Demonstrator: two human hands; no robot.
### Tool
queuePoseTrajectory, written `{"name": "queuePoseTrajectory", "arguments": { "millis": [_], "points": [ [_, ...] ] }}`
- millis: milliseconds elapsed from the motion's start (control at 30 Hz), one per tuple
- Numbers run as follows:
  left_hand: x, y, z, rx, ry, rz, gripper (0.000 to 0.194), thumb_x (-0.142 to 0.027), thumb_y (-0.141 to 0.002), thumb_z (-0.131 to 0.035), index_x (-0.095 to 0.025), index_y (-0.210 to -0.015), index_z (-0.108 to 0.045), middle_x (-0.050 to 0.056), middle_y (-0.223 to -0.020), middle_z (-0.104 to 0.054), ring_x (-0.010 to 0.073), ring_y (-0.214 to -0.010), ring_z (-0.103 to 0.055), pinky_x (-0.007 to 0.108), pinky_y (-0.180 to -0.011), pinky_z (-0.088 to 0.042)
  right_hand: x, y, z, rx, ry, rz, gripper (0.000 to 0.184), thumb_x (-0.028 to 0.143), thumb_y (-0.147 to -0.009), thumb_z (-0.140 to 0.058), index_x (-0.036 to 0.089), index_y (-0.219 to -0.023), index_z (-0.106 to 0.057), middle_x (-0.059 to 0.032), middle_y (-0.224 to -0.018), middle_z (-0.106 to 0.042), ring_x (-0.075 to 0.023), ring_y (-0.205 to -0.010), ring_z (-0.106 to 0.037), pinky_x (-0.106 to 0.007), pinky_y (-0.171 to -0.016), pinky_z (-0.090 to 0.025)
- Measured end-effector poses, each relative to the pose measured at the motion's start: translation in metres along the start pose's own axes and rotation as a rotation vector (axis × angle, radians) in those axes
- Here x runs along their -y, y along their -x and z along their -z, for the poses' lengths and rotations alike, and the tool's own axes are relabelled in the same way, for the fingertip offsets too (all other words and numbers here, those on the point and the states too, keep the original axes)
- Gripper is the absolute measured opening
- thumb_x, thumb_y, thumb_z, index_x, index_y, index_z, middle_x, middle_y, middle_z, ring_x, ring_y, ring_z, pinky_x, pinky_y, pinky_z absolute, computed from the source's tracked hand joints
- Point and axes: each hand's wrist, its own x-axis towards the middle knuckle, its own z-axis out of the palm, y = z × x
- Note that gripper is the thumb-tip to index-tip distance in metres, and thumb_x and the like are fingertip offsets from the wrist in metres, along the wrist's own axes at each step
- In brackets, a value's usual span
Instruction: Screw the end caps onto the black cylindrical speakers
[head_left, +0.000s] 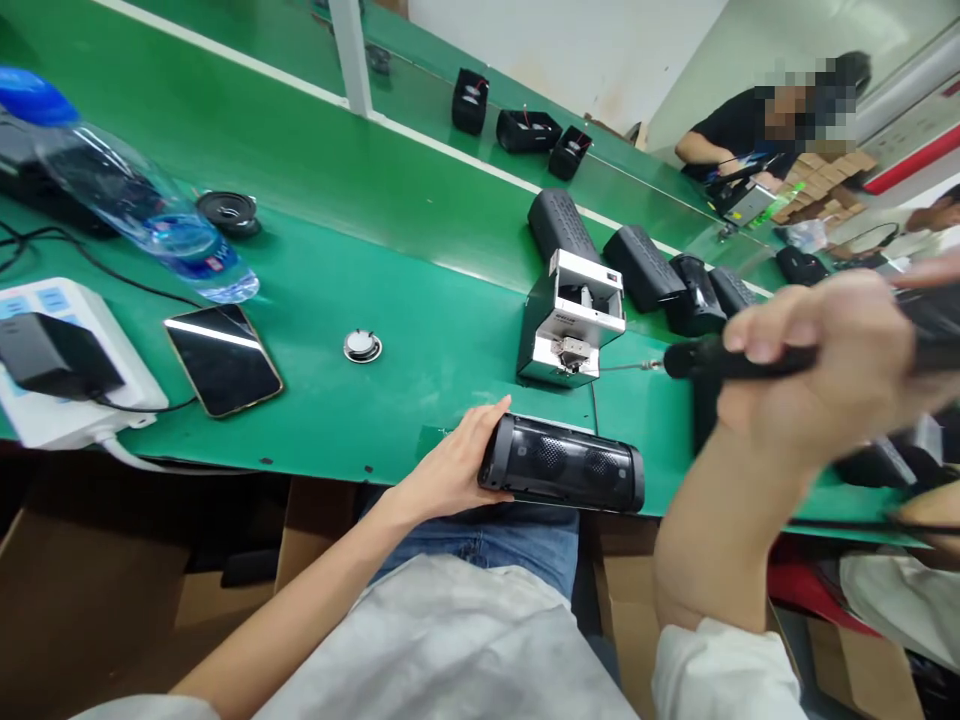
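Observation:
My left hand [454, 462] grips the left end of a black cylindrical speaker [562, 465] that lies on its side at the near edge of the green table [420, 300]. My right hand [817, 360] is wrapped round a black electric screwdriver [720, 358] held level. Its thin bit points left and touches the front of a small white and silver screw feeder box [574, 320] just behind the speaker.
Several black speaker housings [652, 265] lie behind the feeder box. At the left are a water bottle [142, 215], a phone [223, 358], a white power strip with a black plug [60, 365], a loose speaker driver [227, 212] and a small round metal part [362, 345]. Other people [750, 130] work at the far right.

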Motion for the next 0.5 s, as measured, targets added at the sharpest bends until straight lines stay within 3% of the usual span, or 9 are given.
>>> {"name": "queuePoseTrajectory", "arguments": {
  "millis": [67, 167, 300, 500],
  "points": [
    [0.0, 0.0, 0.001, 0.004, -0.004, 0.004, 0.16, -0.026, -0.078, -0.11, -0.037, -0.188, 0.005, 0.026, -0.177, -0.044, 0.0529, -0.166, -0.048, 0.077, -0.13, -0.051, -0.033, -0.008, -0.017, -0.057, 0.037, 0.135, 0.027, 0.016, -0.093, -0.084, 0.028, -0.1, -0.061, 0.0108, -0.059, -0.047, -0.0108, -0.045, -0.046, -0.031, -0.043, -0.038],
    [-0.001, -0.001, 0.002, 0.006, 0.004, 0.014, 0.158, -0.025, -0.077, -0.11, -0.037, -0.188, 0.002, 0.025, -0.178, -0.045, 0.0519, -0.166, -0.049, 0.076, -0.131, -0.05, -0.06, -0.009, -0.033, 0.013, 0.142, 0.061, 0.038, 0.04, -0.095, -0.096, 0.032, -0.097, -0.059, 0.0103, -0.058, -0.047, -0.012, -0.044, -0.045, -0.037, -0.042, -0.04],
    [-0.001, -0.001, 0.003, 0.01, 0.01, 0.016, 0.157, -0.025, -0.079, -0.108, -0.038, -0.188, 0.004, 0.024, -0.179, -0.045, 0.0502, -0.166, -0.049, 0.075, -0.131, -0.051, -0.062, -0.007, -0.034, 0.072, 0.24, -0.088, 0.05, 0.074, -0.096, -0.09, 0.039, -0.1, -0.055, 0.0075, -0.063, -0.047, -0.0129, -0.052, -0.043, -0.042, -0.049, -0.044],
    [0.0, -0.003, 0.003, 0.026, -0.003, 0.016, 0.157, -0.029, -0.081, -0.108, -0.037, -0.187, 0.006, 0.024, -0.176, -0.045, 0.0508, -0.165, -0.049, 0.076, -0.131, -0.049, -0.062, -0.011, -0.028, 0.15, 0.255, -0.085, 0.06, 0.091, -0.09, -0.081, 0.04, -0.101, -0.051, 0.0072, -0.065, -0.044, -0.0127, -0.055, -0.034, -0.04, -0.049, -0.04]
  ]
}}
